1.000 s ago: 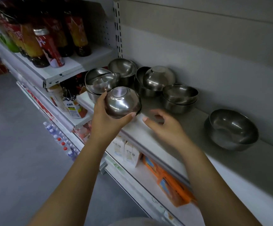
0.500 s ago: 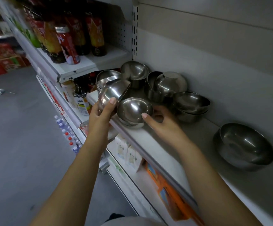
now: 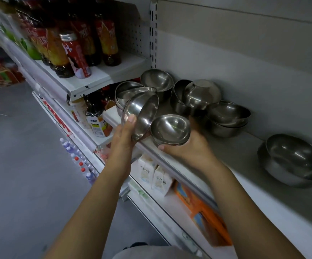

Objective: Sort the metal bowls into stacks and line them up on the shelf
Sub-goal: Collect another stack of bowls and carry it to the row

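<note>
A tilted bowl [image 3: 140,114] is now gripped by the left hand [image 3: 125,133], where an upturned one was carried a second ago. That bowl [image 3: 171,129], now upright on the shelf [image 3: 244,152], is cupped by the right hand [image 3: 192,146] at 3 o'clock, likely ready for nesting.

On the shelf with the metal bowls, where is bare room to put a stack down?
The widest bare stretch of the shelf lies between the double stack and the large bowl at the right. The left end around the bowl cluster is crowded, and both hands hold bowls there.
</note>
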Available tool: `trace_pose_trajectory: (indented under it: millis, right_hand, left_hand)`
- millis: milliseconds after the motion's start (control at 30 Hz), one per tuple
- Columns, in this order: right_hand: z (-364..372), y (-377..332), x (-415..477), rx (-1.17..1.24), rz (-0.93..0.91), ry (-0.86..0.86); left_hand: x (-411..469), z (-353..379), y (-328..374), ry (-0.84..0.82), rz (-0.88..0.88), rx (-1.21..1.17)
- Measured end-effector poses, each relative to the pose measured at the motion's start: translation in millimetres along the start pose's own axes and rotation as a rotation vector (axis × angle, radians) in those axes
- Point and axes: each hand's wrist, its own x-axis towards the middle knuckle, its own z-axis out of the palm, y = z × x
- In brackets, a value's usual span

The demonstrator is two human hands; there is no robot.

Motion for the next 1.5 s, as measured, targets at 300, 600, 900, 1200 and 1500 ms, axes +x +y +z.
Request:
trace_pose_trajectory:
  millis: [300, 600, 900, 1200, 1500]
  right_hand:
    - [-22, -17, -37, 0.149, 0.036, 0.257]
    - [-14, -15, -55, 0.277, 0.013, 0.431]
    - [10, -7, -64, 0.335, 0.113, 0.53]
    - [16, -15, -66, 0.291, 0.18, 0.542]
    - [22, -24, -62, 0.288, 0.155, 0.526]
  left_hand:
    - [14, -7, 27, -0.116, -0.117, 0.154]
    - [35, 11, 29, -0.479, -0.486, 0.154]
    - [61, 9, 29, -0.718, -0.431, 0.472]
    - [80, 9, 25, -0.663, -0.222, 0.638]
    - [91, -6, 5, -0.491, -0.064, 0.556]
